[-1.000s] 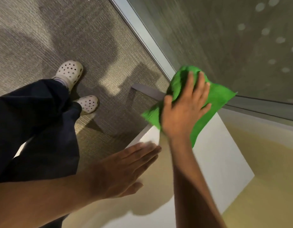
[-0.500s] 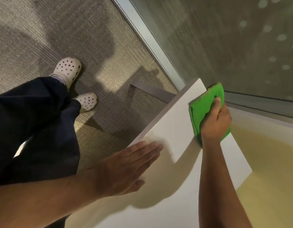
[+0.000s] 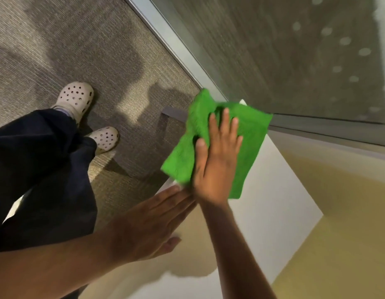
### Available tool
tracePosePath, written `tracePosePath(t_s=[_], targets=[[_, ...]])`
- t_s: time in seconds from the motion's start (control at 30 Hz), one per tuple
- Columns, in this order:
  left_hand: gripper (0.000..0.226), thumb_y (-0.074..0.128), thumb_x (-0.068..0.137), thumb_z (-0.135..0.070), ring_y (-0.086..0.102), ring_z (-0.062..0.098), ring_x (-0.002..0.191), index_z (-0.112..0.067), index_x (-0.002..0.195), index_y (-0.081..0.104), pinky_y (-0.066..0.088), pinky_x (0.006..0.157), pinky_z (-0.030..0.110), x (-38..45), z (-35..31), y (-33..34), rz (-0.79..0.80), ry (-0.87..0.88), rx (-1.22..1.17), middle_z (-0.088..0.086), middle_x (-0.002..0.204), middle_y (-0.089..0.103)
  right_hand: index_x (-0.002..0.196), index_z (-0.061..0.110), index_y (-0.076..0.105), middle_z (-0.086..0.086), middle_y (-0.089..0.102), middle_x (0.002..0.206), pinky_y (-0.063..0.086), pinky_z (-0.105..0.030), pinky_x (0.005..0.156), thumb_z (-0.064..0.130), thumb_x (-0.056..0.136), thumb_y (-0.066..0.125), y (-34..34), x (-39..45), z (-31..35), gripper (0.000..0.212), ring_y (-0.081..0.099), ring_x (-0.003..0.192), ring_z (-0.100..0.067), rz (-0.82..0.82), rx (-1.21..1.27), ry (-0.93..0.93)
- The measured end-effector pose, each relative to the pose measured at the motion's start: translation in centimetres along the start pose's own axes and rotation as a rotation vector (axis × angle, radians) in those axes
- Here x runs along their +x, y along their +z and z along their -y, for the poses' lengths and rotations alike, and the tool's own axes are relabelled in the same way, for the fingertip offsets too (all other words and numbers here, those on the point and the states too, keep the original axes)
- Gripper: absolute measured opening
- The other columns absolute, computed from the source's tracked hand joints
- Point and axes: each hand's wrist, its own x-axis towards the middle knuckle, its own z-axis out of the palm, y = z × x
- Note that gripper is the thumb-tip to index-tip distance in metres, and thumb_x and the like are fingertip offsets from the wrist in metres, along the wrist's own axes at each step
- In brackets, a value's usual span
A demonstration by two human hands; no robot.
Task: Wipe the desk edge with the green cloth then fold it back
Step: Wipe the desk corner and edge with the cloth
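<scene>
Cloth, green (image 3: 250, 134), lies spread over the far left corner of the white surface (image 3: 271, 197), a little above the middle of the frame, its left part hanging past the edge over the carpet. The right hand (image 3: 217, 160) presses flat on top of it, fingers stretched out and slightly apart, thumb laid along the left side; its grip is open, palm down on the fabric rather than closed around it. The left hand (image 3: 150, 223) rests lower in the frame, also flat with fingers together and extended, holding nothing, its fingertips touching the surface edge just below the cloth and just beside the right wrist. In the left of the frame, dark trousers (image 3: 42, 169) and two pale perforated clogs (image 3: 76, 97) stand on grey carpet (image 3: 90, 50). A glass partition (image 3: 295, 50) fills the upper right.
</scene>
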Motion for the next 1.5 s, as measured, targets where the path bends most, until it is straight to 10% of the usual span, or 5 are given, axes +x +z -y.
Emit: tracePosePath(t_s=[0.27,0.43,0.67,1.1,1.5], targets=[[0.089,0.048,0.103,-0.05,0.012,0.034,0.169,0.005,0.168,0.022,0.0,0.137,0.048,0.2,-0.2,-0.5,0.016,0.008,-0.006,0.022,0.18,0.013,0.162,0.017,0.036,-0.003,0.033,0.172,0.014,-0.045,0.134,0.035,0.111,0.039,-1.7,5.8,-1.3,0.055,0.024,0.163,-0.024,-0.042,-0.091,0.009],[0.089,0.045,0.104,-0.052,0.015,0.035,0.168,0.005,0.168,0.021,-0.002,0.138,0.047,0.2,0.1,-0.7,0.037,0.025,-0.003,0.022,0.18,0.013,0.088,0.017,0.058,-0.017,0.074,0.101,0.041,-0.042,0.078,0.041,0.099,0.036,-2.6,11.1,-1.4,0.034,0.065,0.096,-0.041,-0.067,-0.072,0.34],[0.086,0.037,0.107,-0.052,0.013,0.034,0.168,0.002,0.17,0.014,-0.003,0.137,0.047,-0.1,-0.1,0.3,0.065,0.015,-0.078,0.02,0.181,0.009,0.141,0.02,0.064,-0.013,0.062,0.146,0.013,-0.055,0.13,0.044,0.111,0.035,-2.7,9.0,-2.0,0.048,0.05,0.14,-0.032,-0.278,-0.091,0.806],[0.091,0.042,0.107,-0.054,0.008,0.039,0.166,0.007,0.168,0.012,-0.006,0.137,0.05,-0.1,0.1,0.6,0.019,0.028,-0.011,0.028,0.178,0.006,0.162,0.014,0.037,-0.002,0.033,0.173,-0.002,-0.044,0.136,0.016,0.095,0.056,-0.6,0.0,1.0,0.07,0.012,0.166,-0.022,0.124,-0.027,-0.237],[0.088,0.041,0.106,-0.053,0.015,0.035,0.168,0.005,0.168,0.02,-0.001,0.138,0.047,0.2,0.2,-0.5,0.043,0.046,0.033,0.022,0.18,0.013,0.117,0.009,0.066,-0.015,0.071,0.12,0.044,-0.044,0.094,0.033,0.106,0.042,-2.8,10.6,-0.8,0.035,0.063,0.114,-0.039,-0.094,-0.079,0.252]])
